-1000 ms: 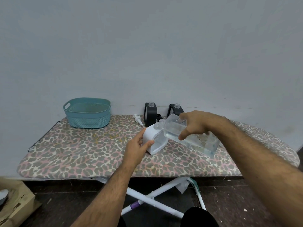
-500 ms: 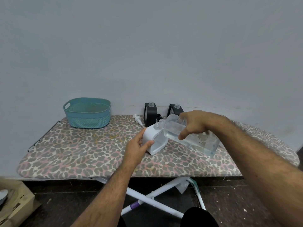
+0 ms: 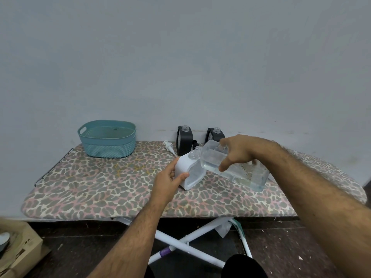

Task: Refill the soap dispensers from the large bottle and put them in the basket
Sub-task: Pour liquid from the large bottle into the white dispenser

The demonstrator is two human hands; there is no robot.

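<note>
At far left we see the teal basket (image 3: pixel 107 139) on the ironing board (image 3: pixel 90 189). Our left hand (image 3: pixel 167 182) grips the white dispenser (image 3: pixel 185 169) standing mid-board, two black dispensers (image 3: pixel 184 143) behind it by the wall. Our right hand (image 3: pixel 239 152) clasps the large clear bottle (image 3: pixel 232 167), tilted, its mouth at the white dispenser's neck.

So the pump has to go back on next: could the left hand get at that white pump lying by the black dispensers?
Probably not yet: the left hand is holding the white dispenser. The pump lies uncovered just beyond it.
</note>
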